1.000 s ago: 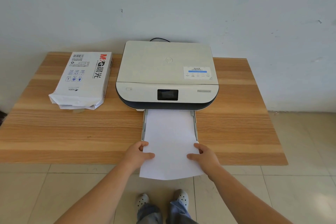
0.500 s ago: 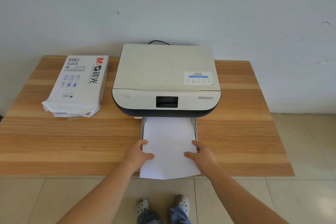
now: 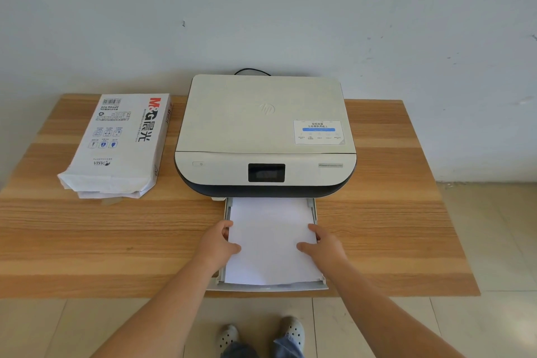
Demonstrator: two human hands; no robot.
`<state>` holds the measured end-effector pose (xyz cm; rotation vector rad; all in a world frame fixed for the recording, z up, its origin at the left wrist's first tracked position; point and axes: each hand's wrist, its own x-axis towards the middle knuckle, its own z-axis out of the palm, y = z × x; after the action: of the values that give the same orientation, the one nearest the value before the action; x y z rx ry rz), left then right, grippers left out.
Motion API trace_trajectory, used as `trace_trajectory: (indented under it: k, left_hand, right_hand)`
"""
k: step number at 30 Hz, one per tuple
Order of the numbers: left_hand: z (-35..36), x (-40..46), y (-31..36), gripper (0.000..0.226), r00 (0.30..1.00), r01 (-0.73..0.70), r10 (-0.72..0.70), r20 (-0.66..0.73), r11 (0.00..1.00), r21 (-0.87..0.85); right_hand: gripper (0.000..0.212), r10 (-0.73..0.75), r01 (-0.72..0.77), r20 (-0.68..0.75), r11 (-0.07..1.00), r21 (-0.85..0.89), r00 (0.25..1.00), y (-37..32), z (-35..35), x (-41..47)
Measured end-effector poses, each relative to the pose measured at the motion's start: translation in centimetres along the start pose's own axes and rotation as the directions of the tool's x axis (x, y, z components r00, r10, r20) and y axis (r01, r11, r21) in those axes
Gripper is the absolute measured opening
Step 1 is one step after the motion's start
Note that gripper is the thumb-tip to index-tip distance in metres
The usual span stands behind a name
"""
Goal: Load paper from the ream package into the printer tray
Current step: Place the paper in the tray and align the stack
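A: What do we see first, taking things from largest to smallest?

B: We see the wooden worktop (image 3: 392, 227) set against a pale wall. The printer (image 3: 266, 136) stands at the middle of its rear edge, lid closed, its dark screen facing the front edge.

A: And the ream package (image 3: 116, 145)?

B: We find it near the rear left corner, just beside the printer but not touching it. It lies flat, and its torn open end faces the front edge.

A: Where is the printer tray (image 3: 267, 287)?

B: We note it drawn out from under the printer's front, reaching as far as the worktop's front edge.

A: And the paper (image 3: 270, 244)?

B: We see the white stack lying flat inside the tray, between its side walls, its far end at the printer's mouth.

A: How are the hands placed?

B: The left hand (image 3: 218, 244) grips the stack's left edge, thumb on top. The right hand (image 3: 324, 247) grips the right edge likewise, thumb on the sheet. The two hands are well apart, one on each side.
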<state>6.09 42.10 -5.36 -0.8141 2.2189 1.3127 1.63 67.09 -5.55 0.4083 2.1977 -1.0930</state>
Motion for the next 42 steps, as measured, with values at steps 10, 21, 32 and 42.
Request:
trace_trajectory:
  k: [10,21,32,42]
  left_hand:
    - [0.2,1.1,0.2,0.065,0.998,-0.049,0.052,-0.024,0.991,0.121]
    - [0.3,0.5,0.0,0.043,0.979,-0.169,0.195,-0.063,0.941,0.293]
    - [1.0,0.0,-0.9,0.039,0.964,-0.211,0.250,-0.093,0.928,0.306]
    - [0.5,0.1,-1.1,0.039,0.958,-0.245,0.279,-0.058,0.910,0.333]
  right_hand:
    - [0.058,-0.042,0.041,-0.010,0.995,-0.095,0.999,-0.4,0.0,1.0]
    - [0.050,-0.086,0.076,-0.050,0.980,-0.182,0.995,0.2,-0.2,0.6]
    - [0.028,-0.194,0.162,-0.062,0.925,-0.345,0.979,0.9,0.3,0.4]
    - [0.035,-0.210,0.177,-0.019,0.865,-0.470,0.977,0.4,0.2,0.0]
